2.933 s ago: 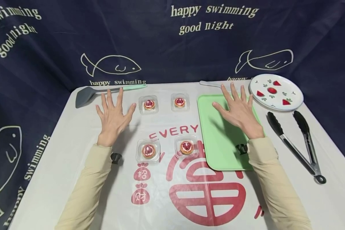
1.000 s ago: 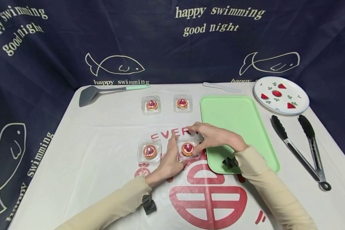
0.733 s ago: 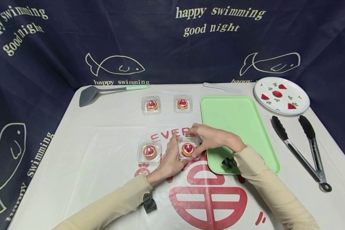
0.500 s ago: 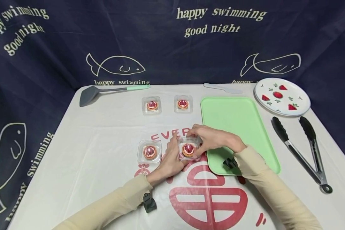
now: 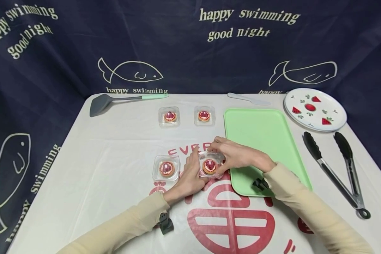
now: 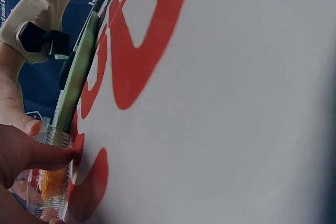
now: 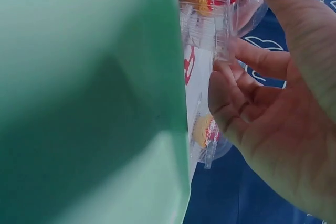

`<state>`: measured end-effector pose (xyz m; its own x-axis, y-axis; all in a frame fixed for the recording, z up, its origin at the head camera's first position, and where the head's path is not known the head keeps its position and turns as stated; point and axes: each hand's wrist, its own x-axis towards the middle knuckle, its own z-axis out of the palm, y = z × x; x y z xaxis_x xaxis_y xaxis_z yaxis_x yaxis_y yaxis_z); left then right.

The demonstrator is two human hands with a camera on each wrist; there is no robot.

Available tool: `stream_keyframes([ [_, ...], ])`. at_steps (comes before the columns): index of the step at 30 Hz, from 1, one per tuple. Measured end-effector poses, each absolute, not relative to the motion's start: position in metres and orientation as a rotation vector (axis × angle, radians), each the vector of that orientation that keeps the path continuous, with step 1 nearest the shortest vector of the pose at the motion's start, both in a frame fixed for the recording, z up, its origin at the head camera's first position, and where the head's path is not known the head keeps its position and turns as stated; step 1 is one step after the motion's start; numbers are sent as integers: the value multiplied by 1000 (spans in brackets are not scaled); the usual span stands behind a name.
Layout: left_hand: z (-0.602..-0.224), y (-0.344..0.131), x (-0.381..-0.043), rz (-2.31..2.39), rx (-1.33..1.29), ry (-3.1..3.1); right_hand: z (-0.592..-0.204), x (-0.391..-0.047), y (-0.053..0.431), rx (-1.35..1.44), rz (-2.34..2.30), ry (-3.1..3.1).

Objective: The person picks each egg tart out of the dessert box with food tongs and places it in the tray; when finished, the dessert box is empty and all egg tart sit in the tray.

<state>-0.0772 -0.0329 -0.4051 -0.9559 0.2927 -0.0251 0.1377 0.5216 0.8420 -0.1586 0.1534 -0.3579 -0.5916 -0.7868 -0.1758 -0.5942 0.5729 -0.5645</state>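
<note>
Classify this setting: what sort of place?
Probably a staged tabletop recording setup, not a working kitchen: a dark blue printed curtain hangs behind a white-covered table with boxed tarts spaced out.

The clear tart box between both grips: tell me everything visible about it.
The clear tart box looks like plastic: square, round-cornered, with ribbed lower walls and a domed top. Inside, upright, is one small tart with a glossy red topping. The box appears to rest on the white table, left of the green tray. The left grip holds its left and near sides; the right grip touches its right and far sides. I can't tell whether it is fully closed.
</note>
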Motion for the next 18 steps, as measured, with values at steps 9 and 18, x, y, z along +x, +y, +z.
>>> stream_keyframes([
  [9, -405, -32, -79, 1371, 413, 2633, -357, -155, 155, -1135, -639, 2452],
  [18, -406, -32, -81, 1344, 432, 2656, -356, -152, 155, -1229, -689, 2479],
])
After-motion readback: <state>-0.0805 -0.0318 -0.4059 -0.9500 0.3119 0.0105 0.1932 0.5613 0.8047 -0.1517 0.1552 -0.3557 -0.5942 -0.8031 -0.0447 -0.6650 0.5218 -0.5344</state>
